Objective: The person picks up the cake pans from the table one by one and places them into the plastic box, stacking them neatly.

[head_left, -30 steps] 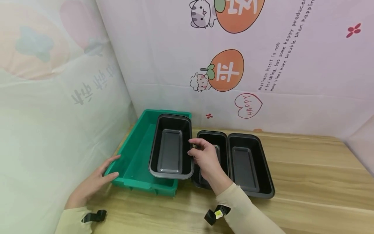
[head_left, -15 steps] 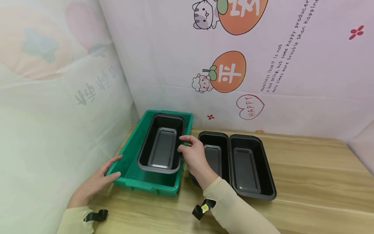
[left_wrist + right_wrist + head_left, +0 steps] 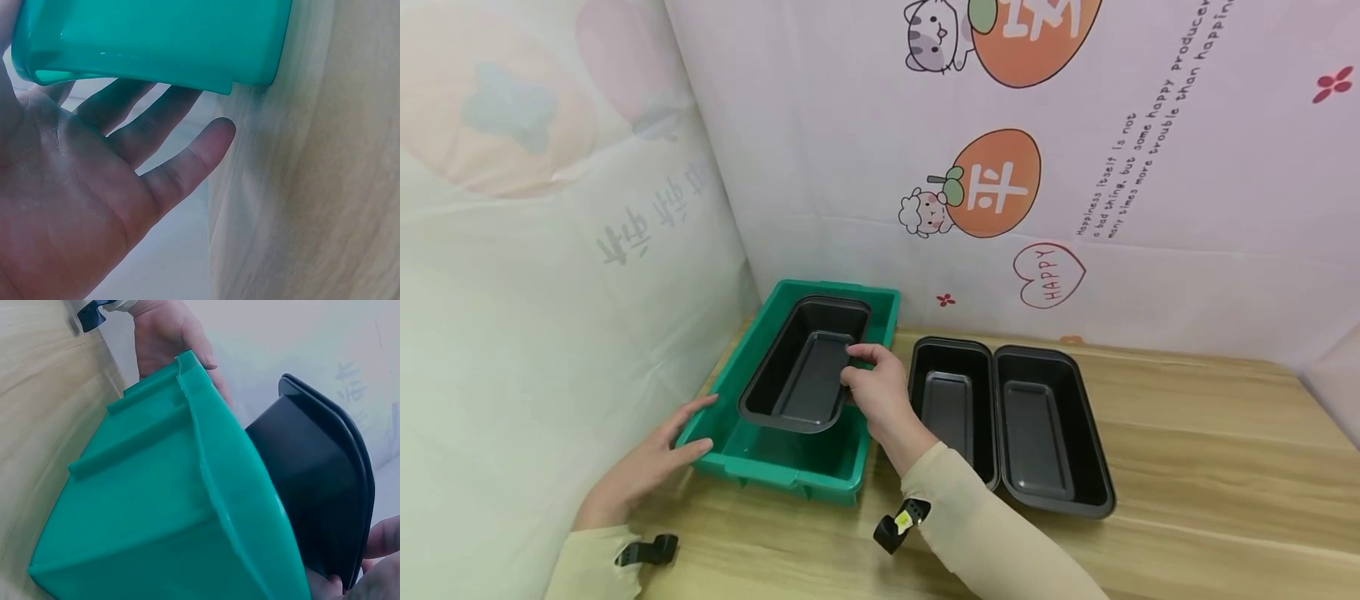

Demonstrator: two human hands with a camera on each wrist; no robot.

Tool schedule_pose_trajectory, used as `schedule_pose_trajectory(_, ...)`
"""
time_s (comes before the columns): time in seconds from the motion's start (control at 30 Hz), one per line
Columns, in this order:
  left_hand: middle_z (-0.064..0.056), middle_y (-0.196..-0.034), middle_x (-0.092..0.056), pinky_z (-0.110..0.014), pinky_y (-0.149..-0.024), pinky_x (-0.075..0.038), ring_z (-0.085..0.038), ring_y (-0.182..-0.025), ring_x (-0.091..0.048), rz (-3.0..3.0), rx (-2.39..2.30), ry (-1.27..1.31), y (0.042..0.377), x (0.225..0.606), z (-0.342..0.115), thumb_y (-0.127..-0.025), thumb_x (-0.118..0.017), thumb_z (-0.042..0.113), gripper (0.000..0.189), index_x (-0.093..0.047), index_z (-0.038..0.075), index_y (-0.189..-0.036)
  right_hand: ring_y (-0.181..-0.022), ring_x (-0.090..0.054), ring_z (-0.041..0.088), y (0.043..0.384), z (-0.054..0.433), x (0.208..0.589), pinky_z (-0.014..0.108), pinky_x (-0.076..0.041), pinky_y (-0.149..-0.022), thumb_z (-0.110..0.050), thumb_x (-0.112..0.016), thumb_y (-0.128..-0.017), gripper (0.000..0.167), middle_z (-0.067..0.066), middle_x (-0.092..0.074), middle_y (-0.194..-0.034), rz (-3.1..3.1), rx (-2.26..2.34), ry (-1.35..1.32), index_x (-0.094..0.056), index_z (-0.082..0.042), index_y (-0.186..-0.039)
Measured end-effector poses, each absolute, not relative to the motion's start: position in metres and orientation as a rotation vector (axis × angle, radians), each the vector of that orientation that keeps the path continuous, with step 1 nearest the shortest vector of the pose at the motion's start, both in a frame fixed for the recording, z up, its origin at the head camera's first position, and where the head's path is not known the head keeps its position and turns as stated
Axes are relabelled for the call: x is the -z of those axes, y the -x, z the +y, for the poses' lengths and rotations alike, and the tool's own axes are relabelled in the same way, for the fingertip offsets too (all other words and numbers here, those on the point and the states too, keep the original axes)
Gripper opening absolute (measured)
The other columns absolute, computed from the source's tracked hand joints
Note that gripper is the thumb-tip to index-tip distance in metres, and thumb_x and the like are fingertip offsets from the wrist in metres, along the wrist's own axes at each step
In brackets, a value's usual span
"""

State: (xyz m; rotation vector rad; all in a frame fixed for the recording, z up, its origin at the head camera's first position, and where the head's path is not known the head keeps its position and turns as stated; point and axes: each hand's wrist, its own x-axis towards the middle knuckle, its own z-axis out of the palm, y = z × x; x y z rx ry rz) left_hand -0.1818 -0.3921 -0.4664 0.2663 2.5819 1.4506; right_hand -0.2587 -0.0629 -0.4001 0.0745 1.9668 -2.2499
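Observation:
In the head view, a black loaf pan (image 3: 808, 367) hangs tilted over the green bin (image 3: 797, 478), its left side lower. My right hand (image 3: 883, 396) pinches the pan's right rim between thumb and fingers. The right wrist view shows the pan (image 3: 306, 462) partly behind the bin's wall, with fingertips at its rim. My left hand (image 3: 643, 471) holds the bin's near left corner, thumb and forefinger at the rim. Seen from the left wrist, middle and ring fingertips pass behind the bin's edge (image 3: 156, 62), while the little finger (image 3: 187, 169) stands free of it.
Two more black loaf pans stand side by side on the wooden table (image 3: 1195, 450): a left one (image 3: 951, 408) close by the right forearm and a right one (image 3: 1037, 433). A printed cloth wall (image 3: 850, 167) rises behind, and a pale cloth (image 3: 550, 333) hangs at the left.
My right hand has carried the loaf pan leftward from the bin's right edge to over its inside, where the pan now tilts. My left hand has stayed at the corner.

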Motion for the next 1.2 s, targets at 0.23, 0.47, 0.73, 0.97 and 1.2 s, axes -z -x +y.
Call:
schedule_pose_trajectory(0.23, -0.014, -0.163, -0.005, -0.078, -0.099, -0.019, -0.049, -0.144, 0.0, 2.569, -1.46, -0.254, 0.182, 0.464, -0.392, -0.103, -0.054, 0.028, 0.063, -0.022, 0.034, -0.156, -0.092, -0.064, 0.034, 0.264, -0.074, 0.399, 0.038, -0.057, -0.071, 0.004, -0.058, -0.088, 0.036, 0.017, -0.05, -0.132, 2.027, 2.182, -0.095, -0.061, -0.009, -0.121)
schedule_pose_trajectory(0.47, -0.015, -0.163, -0.005, -0.079, -0.098, -0.014, -0.05, -0.144, 0.0, 2.575, -1.466, -0.26, 0.184, 0.463, -0.394, -0.102, -0.055, 0.026, 0.063, -0.023, 0.033, -0.156, -0.076, -0.061, 0.028, 0.278, -0.083, 0.396, 0.033, -0.051, -0.06, 0.001, -0.058, -0.089, 0.035, 0.015, -0.051, -0.133, 2.147, 2.075, -0.094, -0.061, -0.012, -0.122)
schedule_pose_trajectory(0.73, -0.015, -0.163, -0.005, -0.078, -0.099, -0.016, -0.049, -0.144, 0.0, 2.575, -1.46, -0.263, 0.185, 0.465, -0.393, -0.102, -0.054, 0.027, 0.063, -0.022, 0.035, -0.156, -0.084, -0.056, 0.025, 0.283, -0.088, 0.4, 0.032, -0.047, -0.062, -0.001, -0.06, -0.09, 0.035, 0.01, -0.051, -0.132, 2.23, 1.981, -0.12, -0.063, -0.014, -0.122)
schedule_pose_trajectory(0.97, -0.015, -0.162, -0.007, -0.078, -0.099, -0.016, -0.049, -0.144, -0.001, 2.569, -1.466, -0.283, 0.184, 0.462, -0.391, -0.102, -0.055, 0.024, 0.064, -0.022, 0.031, -0.157, -0.1, -0.051, 0.028, 0.284, -0.094, 0.399, 0.034, -0.046, -0.071, 0.003, -0.057, -0.087, 0.047, 0.011, -0.051, -0.131, 2.287, 1.917, -0.12, -0.058, -0.014, -0.131)
schedule_pose_trajectory(1.2, -0.014, -0.162, -0.007, -0.078, -0.1, -0.015, -0.047, -0.144, -0.002, 2.569, -1.46, -0.278, 0.186, 0.464, -0.393, -0.103, -0.054, 0.023, 0.063, -0.022, 0.031, -0.157, -0.086, -0.052, 0.026, 0.284, -0.097, 0.4, 0.033, -0.042, -0.062, 0.006, -0.055, -0.086, 0.05, 0.01, -0.052, -0.124, 2.31, 1.864, -0.121, -0.056, -0.012, -0.133)
